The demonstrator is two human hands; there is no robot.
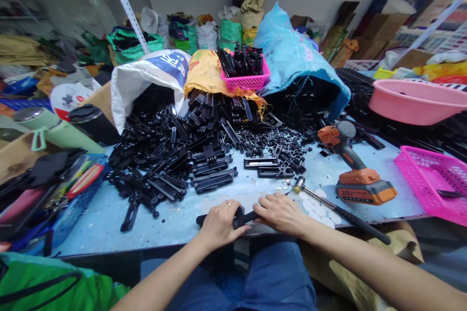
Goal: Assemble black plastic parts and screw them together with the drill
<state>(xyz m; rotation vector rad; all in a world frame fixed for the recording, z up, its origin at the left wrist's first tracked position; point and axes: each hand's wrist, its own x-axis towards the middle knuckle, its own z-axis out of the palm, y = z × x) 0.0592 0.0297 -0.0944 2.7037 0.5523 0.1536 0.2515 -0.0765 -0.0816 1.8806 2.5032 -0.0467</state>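
Note:
At the table's near edge, both my hands rest on one long black plastic part point(243, 217) lying flat. My left hand point(220, 224), with a ring on one finger, presses down on its left half. My right hand point(279, 212) covers its right end. A hammer point(330, 206) with a metal head and black handle lies just right of my right hand, over several white discs point(316, 208). A stack of assembled black parts point(210, 171) sits beyond my hands.
A big heap of black plastic parts point(160, 155) spills from sacks at the back. An orange cordless drill point(352, 170) lies right. Pink baskets point(432, 182) point(245, 80), a pink basin point(416, 102) and a blue basket of tools point(73, 194) stand around the blue tabletop point(109, 218).

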